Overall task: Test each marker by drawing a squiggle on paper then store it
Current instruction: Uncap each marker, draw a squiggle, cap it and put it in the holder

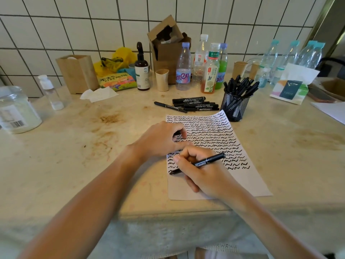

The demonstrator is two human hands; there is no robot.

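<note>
A white sheet of paper (pixel 240 176) covered in rows of black squiggles lies on the table. My right hand (pixel 203 172) grips a black marker (pixel 211 160), its tip touching the paper's left edge low down. My left hand (pixel 160 139) rests on the paper's left side with curled fingers around a small black piece, apparently the cap (pixel 177 133). Several loose black markers (pixel 194 104) lie beyond the paper. A black mesh pen holder (pixel 234 107) full of markers stands at the paper's far right corner.
Bottles (pixel 183 68), paper cups (pixel 162 79), a cardboard box (pixel 168 47), a spray bottle (pixel 141 71) and a snack bag (pixel 116 81) line the tiled wall. A jar (pixel 16 109) stands far left, a tissue pack (pixel 291 88) at right. The table's front edge is near me.
</note>
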